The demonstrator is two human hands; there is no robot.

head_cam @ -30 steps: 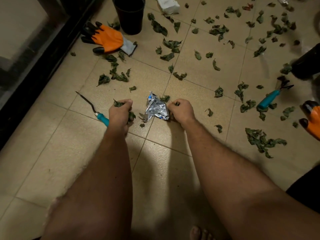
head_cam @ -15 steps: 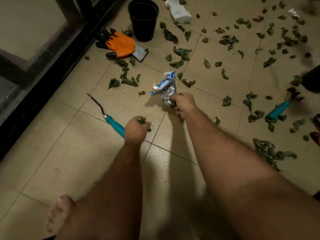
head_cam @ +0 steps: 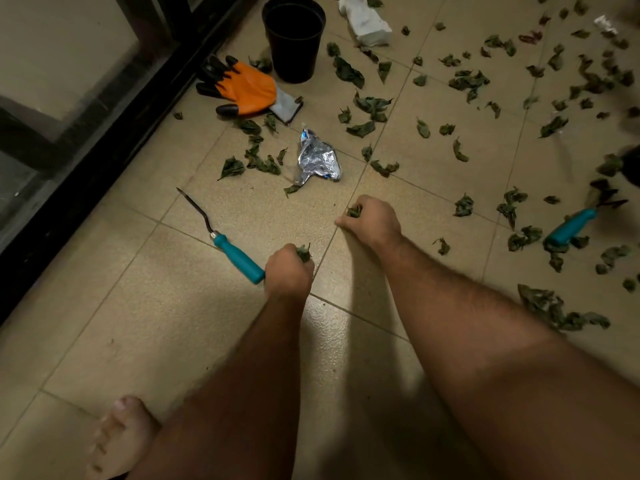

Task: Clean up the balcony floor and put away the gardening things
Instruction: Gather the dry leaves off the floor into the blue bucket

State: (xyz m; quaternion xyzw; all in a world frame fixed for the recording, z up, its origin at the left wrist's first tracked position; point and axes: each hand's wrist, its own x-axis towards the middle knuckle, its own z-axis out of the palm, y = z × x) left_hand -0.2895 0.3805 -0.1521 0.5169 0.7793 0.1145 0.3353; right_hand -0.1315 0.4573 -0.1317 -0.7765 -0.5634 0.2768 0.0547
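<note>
Beige floor tiles (head_cam: 104, 341) fill the view from above, with a dark door frame (head_cam: 104, 140) running along the far left. Two bare forearms reach into the scene from the near edge. The left hand (head_cam: 289, 271) is a closed fist around a small clump of dark green leaves (head_cam: 304, 252). The right hand (head_cam: 372, 220), just right of it and a little farther away, also curls its fingers around leaves, knuckles low over the tile. A teal-handled hand fork (head_cam: 235, 256) lies on the floor, its handle end just beside the left hand. Beyond the hands lies a crumpled silver wrapper (head_cam: 318, 159). Farther off sit an orange work glove (head_cam: 242, 86) and an upright black pot (head_cam: 293, 39). A second teal-handled tool (head_cam: 571, 225) lies at the right. Loose leaves (head_cam: 467, 81) are scattered across the far and right tiles. A bare foot (head_cam: 117, 441) shows at the near left.
</note>
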